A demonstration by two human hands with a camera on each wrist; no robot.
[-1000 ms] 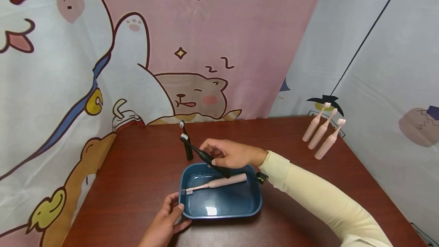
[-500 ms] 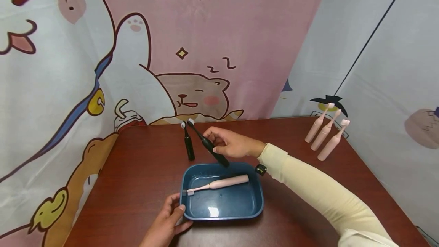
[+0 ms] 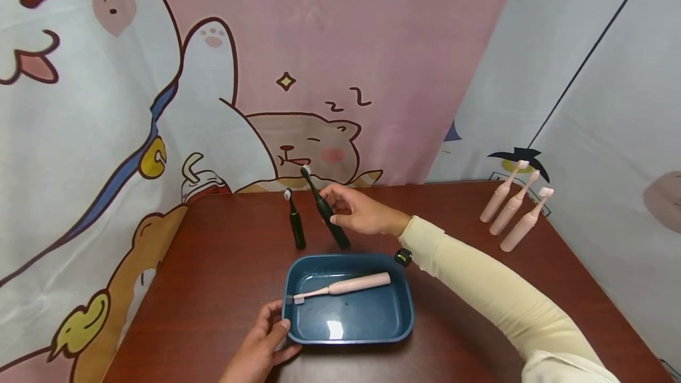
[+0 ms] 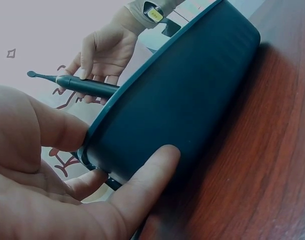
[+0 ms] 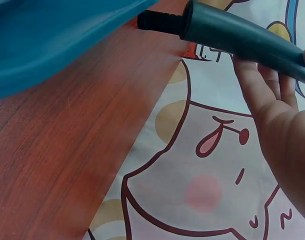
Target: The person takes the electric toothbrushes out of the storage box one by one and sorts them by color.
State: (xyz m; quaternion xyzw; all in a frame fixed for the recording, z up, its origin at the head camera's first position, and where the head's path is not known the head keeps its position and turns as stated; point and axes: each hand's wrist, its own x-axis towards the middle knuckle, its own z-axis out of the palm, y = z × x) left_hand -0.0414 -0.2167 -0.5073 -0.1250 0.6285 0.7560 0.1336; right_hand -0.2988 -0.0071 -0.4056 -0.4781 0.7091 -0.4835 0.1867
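My right hand [image 3: 364, 210] holds a black electric toothbrush [image 3: 336, 230] by its handle, just beyond the far side of a blue plastic box [image 3: 362, 318]. Its brush head points up and to the left. A second black electric toothbrush [image 3: 297, 229] stands upright on the table, left of the held one; part of its handle [image 5: 162, 22] shows behind it in the right wrist view. My left hand [image 3: 262, 341] grips the box's left side, with fingertips [image 4: 165, 155] against the outer wall. Inside the box lies a pale pink electric toothbrush [image 3: 359, 283].
Several things stand on the brown table [image 3: 223, 265]. At the far right, three pale pink electric toothbrushes [image 3: 508, 211] stand in a slanting row. A cartoon-printed cloth [image 3: 372, 64] hangs behind the table and along its sides.
My right hand has lifted the black toothbrush away from over the box, to its far side, and turned it more upright beside the standing one. The left hand has kept its grip.
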